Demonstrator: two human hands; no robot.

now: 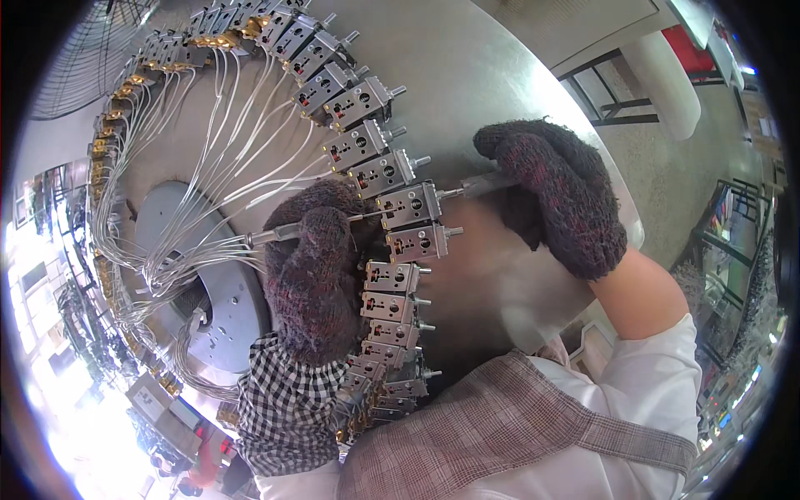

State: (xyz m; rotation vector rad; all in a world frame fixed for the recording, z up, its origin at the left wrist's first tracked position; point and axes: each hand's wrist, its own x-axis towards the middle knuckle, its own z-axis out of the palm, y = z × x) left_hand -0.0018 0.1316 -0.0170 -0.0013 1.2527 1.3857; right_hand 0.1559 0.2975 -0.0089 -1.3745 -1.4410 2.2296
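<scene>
1. Nearest the camera is the person's own front: a checked apron bib (517,425) over a white sleeve (650,375) on the right arm, and a black-and-white checked sleeve cover (287,404) on the left forearm.

2. The left hand (315,271), in a dark knitted glove, lies inside the ring of fixtures. Its fingers are curled around a thin metal tool (279,234) whose shaft points toward the fixture block at the ring's edge.

3. The right hand (554,196), gloved the same way, is outside the ring. It is closed on a flat grey metal piece (487,183), whose tip meets the pin sticking out of a fixture block.

4. That fixture block (410,205), a small grey metal unit with dark holes on its face, sits between the two hands, on the near-right arc of the ring. Another block (417,242) sits just beside it, on the near side.

5. More blocks run along the curved row of fixtures (350,104), bending away up and to the left, each with a short pin pointing outward.

6. White wires (212,158) fan from the blocks toward the middle of the round steel table (467,75), above a grey hub plate (167,217).

7. Brass fittings (218,39) line the far arc.

8. Beyond the table, a fan grille (92,50) shows at upper left and a white padded roll (662,79) at upper right.
</scene>
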